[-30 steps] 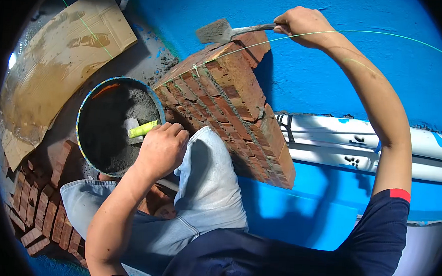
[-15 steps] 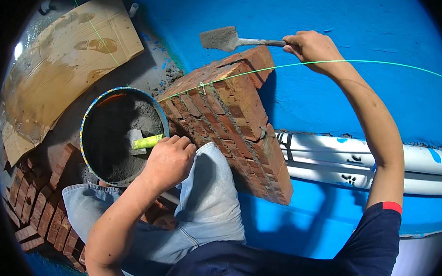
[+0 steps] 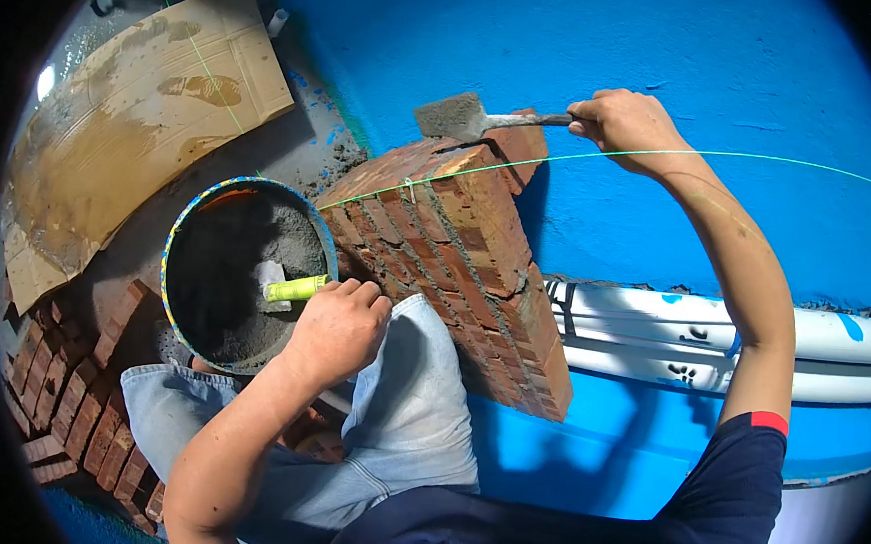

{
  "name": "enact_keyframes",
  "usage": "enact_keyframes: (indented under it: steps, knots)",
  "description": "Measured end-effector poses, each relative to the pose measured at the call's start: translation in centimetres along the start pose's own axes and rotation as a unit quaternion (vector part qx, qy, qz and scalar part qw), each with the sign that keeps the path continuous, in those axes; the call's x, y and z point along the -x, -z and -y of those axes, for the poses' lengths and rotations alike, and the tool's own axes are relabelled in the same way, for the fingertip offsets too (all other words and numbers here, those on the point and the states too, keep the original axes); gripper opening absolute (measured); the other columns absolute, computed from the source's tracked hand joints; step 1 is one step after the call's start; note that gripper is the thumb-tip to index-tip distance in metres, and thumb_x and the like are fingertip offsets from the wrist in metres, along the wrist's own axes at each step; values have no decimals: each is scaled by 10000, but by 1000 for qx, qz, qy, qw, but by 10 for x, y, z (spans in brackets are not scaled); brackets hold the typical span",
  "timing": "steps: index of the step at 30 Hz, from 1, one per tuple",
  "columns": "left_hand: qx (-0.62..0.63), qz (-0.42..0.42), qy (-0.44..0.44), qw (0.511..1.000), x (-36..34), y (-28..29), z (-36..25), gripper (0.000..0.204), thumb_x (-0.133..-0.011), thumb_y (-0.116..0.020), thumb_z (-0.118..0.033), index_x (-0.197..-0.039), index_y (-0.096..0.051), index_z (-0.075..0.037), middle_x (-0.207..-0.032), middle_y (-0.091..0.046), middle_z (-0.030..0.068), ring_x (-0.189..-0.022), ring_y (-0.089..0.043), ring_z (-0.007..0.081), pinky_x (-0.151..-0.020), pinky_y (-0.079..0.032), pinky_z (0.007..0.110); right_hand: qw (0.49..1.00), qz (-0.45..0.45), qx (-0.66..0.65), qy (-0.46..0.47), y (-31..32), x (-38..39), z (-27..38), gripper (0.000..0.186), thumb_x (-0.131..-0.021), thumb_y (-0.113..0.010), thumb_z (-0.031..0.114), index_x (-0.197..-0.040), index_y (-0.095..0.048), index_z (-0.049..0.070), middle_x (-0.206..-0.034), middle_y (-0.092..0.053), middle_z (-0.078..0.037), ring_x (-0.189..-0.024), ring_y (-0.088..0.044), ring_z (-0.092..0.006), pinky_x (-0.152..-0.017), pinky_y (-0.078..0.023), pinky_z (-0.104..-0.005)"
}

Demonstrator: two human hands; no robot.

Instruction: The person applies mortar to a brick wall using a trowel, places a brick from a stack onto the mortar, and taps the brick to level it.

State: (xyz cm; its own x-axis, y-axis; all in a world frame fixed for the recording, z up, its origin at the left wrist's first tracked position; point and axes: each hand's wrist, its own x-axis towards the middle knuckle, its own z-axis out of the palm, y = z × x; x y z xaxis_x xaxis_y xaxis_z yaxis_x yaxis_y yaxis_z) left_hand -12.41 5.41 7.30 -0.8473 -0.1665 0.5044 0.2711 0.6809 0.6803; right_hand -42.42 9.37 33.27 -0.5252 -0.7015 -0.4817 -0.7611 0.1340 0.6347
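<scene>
My right hand point(image 3: 624, 126) is closed around the handle of a trowel point(image 3: 452, 117), held level over the far end of a brick wall point(image 3: 462, 239). Grey mortar coats its blade, which overlaps the wall's far upper edge in view; whether they touch, I cannot tell. My left hand point(image 3: 341, 324) is curled at the near right rim of a bucket point(image 3: 168, 273), beside my knee. Inside the bucket is grey mortar point(image 3: 295, 230). A tool with a yellow-green handle point(image 3: 297, 288) lies in it, the handle's end reaching my left fingers. What those fingers grip is hidden.
A green string line point(image 3: 381, 191) runs along the wall and across my right forearm. White pipes point(image 3: 650, 323) lie along the blue surface point(image 3: 605, 35) at the right. Stacked bricks point(image 3: 84, 401) stand at the lower left, below wet-stained cardboard point(image 3: 149, 109).
The view has shifted slightly, so the whole scene sits a little lower. My right hand has brought the trowel slightly nearer and to the right over the wall. My left hand stays by the bucket rim.
</scene>
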Motion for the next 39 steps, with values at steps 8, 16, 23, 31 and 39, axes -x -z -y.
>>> enact_keyframes:
  steps: [8,16,23,31,39]
  knots:
    - [26,-4,7,1000,-6,3,-5,71,-798,-597,-122,-754,-574,-71,-779,-553,68,-773,-591,247,-698,-482,374,995,-19,-99,-12,-17,8,-9,246,-946,-584,331,-1032,-690,126,-806,-679,-141,-750,-636,-386,-659,-482,-496]
    - [9,18,0,1000,-5,-5,-4,62,-793,-593,-115,-757,-576,-67,-786,-562,77,-776,-598,255,-705,-487,376,970,149,-190,-33,24,-8,-27,495,-983,-508,476,-737,-598,56,-532,-479,-7,-468,-429,-120,-452,-346,-315]
    - [-4,257,137,957,-12,36,-15,271,-908,-600,-243,-1140,-641,-108,-1050,-662,69,-961,-630,218,-826,-500,351,947,161,-269,-65,23,35,-48,476,-956,-548,503,-782,-634,68,-547,-485,12,-459,-439,-81,-415,-332,-251]
    - [15,33,20,999,7,8,-1,303,-877,-627,-246,-1137,-622,-91,-1068,-635,103,-985,-610,260,-845,-486,397,757,-41,-569,-320,-111,218,-6,456,-966,-530,498,-793,-577,78,-568,-449,37,-465,-400,-58,-418,-300,-236]
    - [11,31,11,999,-28,-31,-10,223,-801,-651,-29,-1024,-656,-26,-1116,-645,123,-1038,-621,299,-894,-502,388,693,-47,-622,-361,-184,357,133,307,-949,-634,282,-851,-605,-8,-690,-558,-42,-648,-472,-106,-592,-418,-284]
